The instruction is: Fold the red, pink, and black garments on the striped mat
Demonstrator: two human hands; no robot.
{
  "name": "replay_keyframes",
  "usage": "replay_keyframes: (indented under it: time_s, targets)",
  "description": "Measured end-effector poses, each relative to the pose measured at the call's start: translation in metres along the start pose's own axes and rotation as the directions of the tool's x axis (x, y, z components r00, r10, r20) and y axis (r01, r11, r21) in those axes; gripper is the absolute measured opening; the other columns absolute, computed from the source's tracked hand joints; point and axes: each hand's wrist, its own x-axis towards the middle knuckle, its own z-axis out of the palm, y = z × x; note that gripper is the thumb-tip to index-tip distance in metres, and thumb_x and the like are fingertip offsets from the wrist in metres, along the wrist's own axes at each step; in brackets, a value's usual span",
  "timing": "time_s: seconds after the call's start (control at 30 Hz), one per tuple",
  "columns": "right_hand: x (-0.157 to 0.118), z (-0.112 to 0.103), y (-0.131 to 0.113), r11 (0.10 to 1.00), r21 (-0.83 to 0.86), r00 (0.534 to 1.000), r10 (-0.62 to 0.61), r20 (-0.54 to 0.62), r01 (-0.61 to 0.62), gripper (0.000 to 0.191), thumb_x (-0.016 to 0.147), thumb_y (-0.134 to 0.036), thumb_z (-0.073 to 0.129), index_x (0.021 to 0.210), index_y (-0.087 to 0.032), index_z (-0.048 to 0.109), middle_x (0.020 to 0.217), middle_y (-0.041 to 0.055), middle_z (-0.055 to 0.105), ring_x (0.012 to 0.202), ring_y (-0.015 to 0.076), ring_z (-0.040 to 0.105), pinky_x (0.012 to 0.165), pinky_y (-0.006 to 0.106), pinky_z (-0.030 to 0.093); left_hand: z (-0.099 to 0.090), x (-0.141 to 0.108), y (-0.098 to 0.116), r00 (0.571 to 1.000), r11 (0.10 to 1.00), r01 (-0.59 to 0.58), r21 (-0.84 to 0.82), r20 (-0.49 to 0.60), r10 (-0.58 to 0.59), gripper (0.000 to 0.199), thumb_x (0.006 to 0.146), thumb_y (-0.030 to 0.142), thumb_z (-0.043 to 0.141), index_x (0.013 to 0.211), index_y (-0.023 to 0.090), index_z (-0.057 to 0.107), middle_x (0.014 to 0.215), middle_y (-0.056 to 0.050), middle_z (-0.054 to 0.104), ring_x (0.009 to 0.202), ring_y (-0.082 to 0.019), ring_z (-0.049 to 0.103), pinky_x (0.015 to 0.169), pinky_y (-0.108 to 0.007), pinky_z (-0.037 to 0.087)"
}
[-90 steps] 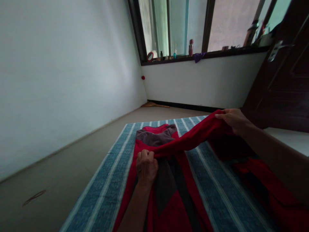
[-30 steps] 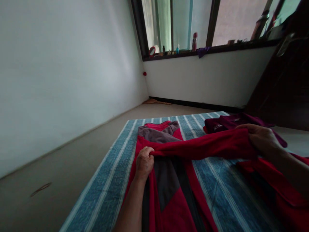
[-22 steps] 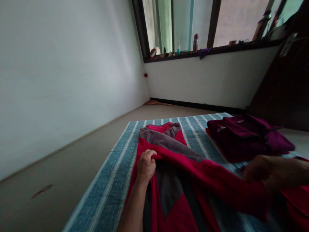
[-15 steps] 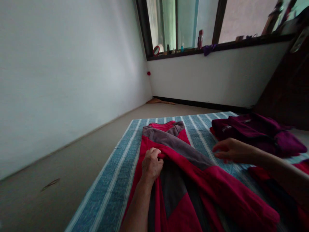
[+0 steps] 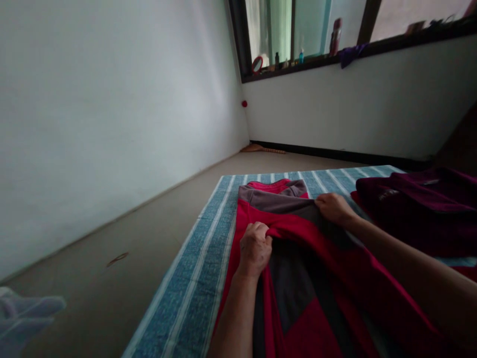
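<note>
1. The red lower edge of a red-and-grey fleece sleeve (image 5: pixel 298 221) is gripped near the centre of the frame by the curled fingers of the left hand (image 5: pixel 256 248).
2. The sleeve's grey upper edge is pinched, right of centre, between the thumb and fingers of the right hand (image 5: pixel 335 209).
3. The sleeve is drawn across a long red-and-grey fleece jacket (image 5: pixel 294 293), which is laid out from the centre to the bottom edge, its collar end farthest away.
4. A blue woven cloth with white stripes (image 5: pixel 201 238) is spread beneath.
5. At the right edge, a dark purple folded garment (image 5: pixel 421 214) is marked with pale lettering (image 5: pixel 388 194), too small to be read; a pale label (image 5: pixel 430 182) is likewise illegible.
6. On the dark sill, upper right, a pink cylindrical bottle (image 5: pixel 335 37) is seen; no brand can be made out.
</note>
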Motion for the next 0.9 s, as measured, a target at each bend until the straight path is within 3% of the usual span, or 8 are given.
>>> replay_keyframes:
  time_s: [0.13,0.27,0.43,0.57,0.73,0.9]
  targets:
    - [0.015,0.011,0.010,0.999,-0.022,0.997,-0.045,0.060,0.046,0.032,0.093,-0.022,0.039,0.088,-0.014,0.071,0.094,0.0119,0.071,0.088,0.0195,0.065,0.069,0.023,0.041,-0.009,0.001,-0.007,0.996,0.995,-0.033,-0.092,0.074,0.040,0.017,0.075,0.004,0.052,0.079,0.018,0.062,0.089,-0.005,0.066,0.091,-0.020,0.057,0.086,-0.031,0.045]
    - [0.019,0.010,0.004,0.995,-0.048,0.994,-0.080,0.076,0.084,0.029,0.091,-0.024,0.042,0.092,-0.015,0.070,0.098,0.0135,0.070,0.090,0.0231,0.065,0.070,0.027,0.043,-0.012,0.000,-0.006,0.991,0.994,-0.066,-0.088,0.108,0.075,0.018,0.076,0.005,0.052,0.078,0.019,0.064,0.089,-0.004,0.066,0.090,-0.019,0.058,0.086,-0.031,0.045]
    - [0.028,-0.005,-0.033,0.988,-0.040,0.989,-0.148,0.016,0.148,0.037,0.091,-0.042,0.044,0.106,-0.019,0.068,0.110,0.0139,0.067,0.101,0.0273,0.062,0.078,0.033,0.045,-0.011,-0.002,0.005,0.990,0.998,-0.069,0.007,0.124,0.067,0.017,0.076,0.006,0.056,0.083,0.018,0.066,0.088,-0.005,0.065,0.090,-0.021,0.056,0.085,-0.033,0.045]
    - [0.043,0.002,-0.065,0.990,-0.007,0.990,-0.143,-0.008,0.143,0.035,0.087,-0.041,0.051,0.104,-0.016,0.070,0.113,0.0154,0.066,0.105,0.0278,0.061,0.081,0.032,0.046,-0.011,-0.003,0.010,0.990,0.995,-0.095,0.016,0.103,0.092,0.025,0.079,0.013,0.061,0.102,0.020,0.066,0.093,-0.005,0.064,0.091,-0.022,0.055,0.087,-0.035,0.044]
    - [0.056,0.011,-0.072,0.995,0.036,0.994,-0.088,-0.068,0.090,0.035,0.090,-0.031,0.041,0.103,-0.015,0.070,0.111,0.0148,0.067,0.103,0.0269,0.062,0.079,0.030,0.047,-0.015,-0.003,0.009,0.984,0.995,-0.100,0.007,0.150,0.098,0.020,0.077,0.007,0.056,0.085,0.020,0.068,0.087,-0.004,0.062,0.088,-0.021,0.052,0.082,-0.033,0.043]
    - [0.063,0.014,-0.060,0.990,0.038,0.987,-0.135,-0.091,0.139,0.034,0.092,-0.032,0.042,0.103,-0.016,0.069,0.110,0.0141,0.068,0.104,0.0262,0.062,0.079,0.028,0.045,-0.023,-0.001,0.005,0.959,0.991,-0.133,-0.002,0.251,0.129,0.018,0.071,0.004,0.054,0.070,0.020,0.062,0.080,-0.002,0.060,0.079,-0.019,0.051,0.082,-0.033,0.042]
